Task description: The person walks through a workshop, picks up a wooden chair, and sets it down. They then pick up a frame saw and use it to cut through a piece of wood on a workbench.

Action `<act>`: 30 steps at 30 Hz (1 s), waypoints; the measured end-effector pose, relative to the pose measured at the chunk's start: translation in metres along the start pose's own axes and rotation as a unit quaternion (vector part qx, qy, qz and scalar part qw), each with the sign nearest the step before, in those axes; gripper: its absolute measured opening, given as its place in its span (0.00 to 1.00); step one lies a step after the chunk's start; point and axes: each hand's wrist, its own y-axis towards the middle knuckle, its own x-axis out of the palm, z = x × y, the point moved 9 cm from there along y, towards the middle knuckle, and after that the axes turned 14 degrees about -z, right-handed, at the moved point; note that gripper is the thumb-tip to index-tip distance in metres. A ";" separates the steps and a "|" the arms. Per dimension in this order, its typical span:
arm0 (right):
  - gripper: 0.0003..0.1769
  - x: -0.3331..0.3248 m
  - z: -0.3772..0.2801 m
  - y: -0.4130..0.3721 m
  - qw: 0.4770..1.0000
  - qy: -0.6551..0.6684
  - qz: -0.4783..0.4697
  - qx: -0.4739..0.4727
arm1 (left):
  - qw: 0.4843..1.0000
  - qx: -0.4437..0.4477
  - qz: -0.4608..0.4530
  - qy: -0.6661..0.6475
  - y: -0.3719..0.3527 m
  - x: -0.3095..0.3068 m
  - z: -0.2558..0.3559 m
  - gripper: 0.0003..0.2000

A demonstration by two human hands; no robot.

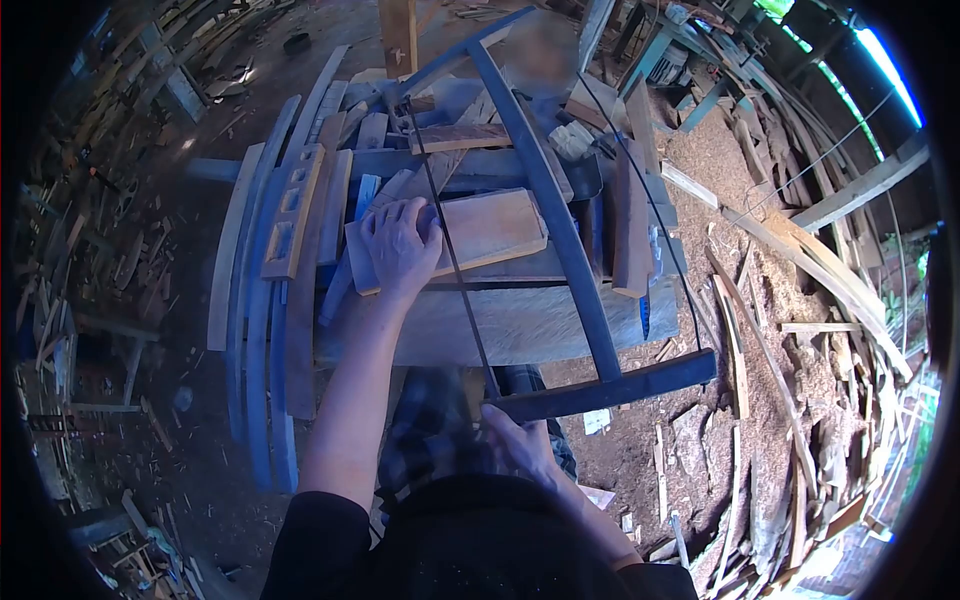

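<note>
A large wooden frame saw [545,190] lies slantwise over the bench, its thin blade crossing a light wooden block [490,230]. My left hand [403,240] presses on the left end of this block, left of the blade, fingers bent over its top. Down by my lap, my right hand [520,442] is closed round the near left end of the saw, where the blade meets the dark end bar [610,388]. A taut cord runs along the saw's right side.
Loose boards and offcuts cover the bench [480,320]. Long planks [262,290] stick out at its left, beside a slotted wooden piece [293,212]. Sawdust [690,390] and scraps lie on the floor at the right. An upright post [397,38] rises at the far side.
</note>
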 end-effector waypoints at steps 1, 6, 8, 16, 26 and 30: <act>0.18 -0.002 0.001 0.001 1.000 -0.011 0.008 0.002 | 1.000 -0.001 0.000 0.002 0.000 0.000 0.000 0.16; 0.18 0.001 0.000 -0.005 0.999 -0.004 0.018 0.037 | 1.000 -0.001 -0.003 0.015 0.001 -0.001 0.004 0.16; 0.18 0.002 0.003 -0.005 0.999 0.004 0.019 0.047 | 1.000 -0.002 -0.010 0.017 0.001 0.000 0.004 0.16; 0.19 0.008 0.011 -0.004 0.999 0.000 -0.003 0.043 | 0.997 0.004 -0.010 0.074 0.002 0.006 0.002 0.16; 0.18 0.007 0.002 -0.008 1.000 -0.002 0.010 0.023 | 0.997 -0.015 -0.027 0.076 0.005 0.009 0.003 0.17; 0.17 0.007 -0.003 -0.004 0.999 0.010 0.009 0.039 | 0.988 -0.019 -0.026 0.150 0.006 0.013 0.006 0.16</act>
